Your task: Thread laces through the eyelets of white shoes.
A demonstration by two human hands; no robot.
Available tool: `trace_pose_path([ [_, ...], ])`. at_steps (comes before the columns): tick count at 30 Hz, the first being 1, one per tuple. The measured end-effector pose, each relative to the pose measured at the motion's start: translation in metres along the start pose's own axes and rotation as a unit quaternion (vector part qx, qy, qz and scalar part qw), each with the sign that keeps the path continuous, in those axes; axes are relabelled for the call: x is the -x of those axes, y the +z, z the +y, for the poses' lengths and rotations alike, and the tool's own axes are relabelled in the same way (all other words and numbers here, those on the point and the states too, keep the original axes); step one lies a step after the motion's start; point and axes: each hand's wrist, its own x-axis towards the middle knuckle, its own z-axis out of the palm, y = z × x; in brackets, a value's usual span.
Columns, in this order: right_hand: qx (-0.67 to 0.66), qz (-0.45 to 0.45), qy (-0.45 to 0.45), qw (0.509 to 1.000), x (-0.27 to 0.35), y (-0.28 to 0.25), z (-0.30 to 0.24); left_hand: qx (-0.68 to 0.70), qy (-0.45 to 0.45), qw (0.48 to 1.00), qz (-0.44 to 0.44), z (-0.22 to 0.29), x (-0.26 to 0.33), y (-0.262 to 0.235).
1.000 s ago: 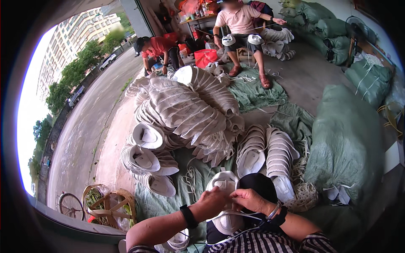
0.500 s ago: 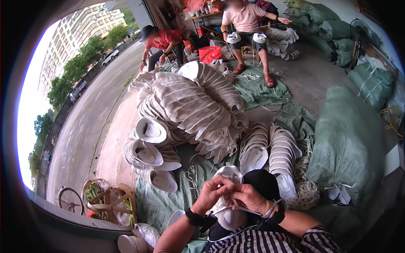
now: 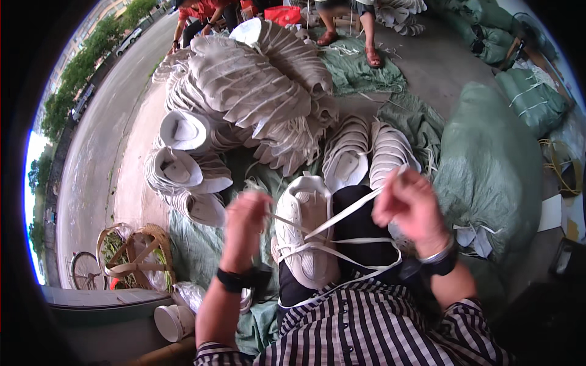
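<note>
A white sneaker or shoe upper (image 3: pixel 304 219) lies on my dark-trousered lap, its opening away from me. From it a flat white shoelace (image 3: pixel 347 213) stretches up to my right hand (image 3: pixel 414 207), whose closed fingers pinch it, slightly blurred. Another stretch of lace runs from the shoe to my left hand (image 3: pixel 245 227), which is closed around it and smeared by motion. Both hands are apart, one on each side of the shoe. Loose lace loops cross the shoe and my lap; part hangs over my striped shirt (image 3: pixel 354 323).
A large heap of nested pale shoe uppers (image 3: pixel 250 85) lies ahead, with further stacks (image 3: pixel 349 149) just past my knees. A stuffed green sack (image 3: pixel 488 177) stands at right. At lower left are a woven basket (image 3: pixel 152 250) and a white bucket (image 3: pixel 174 322). Two people sit beyond the heap.
My hands were together over the shoe; now they are spread apart, drawing the lace out to both sides. The view has tilted down, showing more of my lap.
</note>
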Motion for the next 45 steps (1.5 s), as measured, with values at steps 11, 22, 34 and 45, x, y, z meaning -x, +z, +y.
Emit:
trace_pose_path([
  [11, 0.036, 0.418, -0.097, 0.902, 0.201, -0.392, -0.169, 0.258, 0.020, 0.849, 0.461, -0.003, 0.027, -0.322],
  [22, 0.257, 0.011, 0.173, 0.951, 0.002, -0.040, 0.057, -0.553, 0.139, 0.815, -0.103, -0.031, 0.064, -0.005],
  [34, 0.170, 0.081, 0.188, 0.964, -0.022, -0.064, 0.064, -0.125, -0.054, 0.977, -0.167, -0.038, 0.043, -0.004],
  [45, 0.065, 0.185, 0.183, 0.963, -0.010, -0.118, 0.040, -0.129, -0.053, 0.981, -0.134, -0.060, 0.044, 0.005],
])
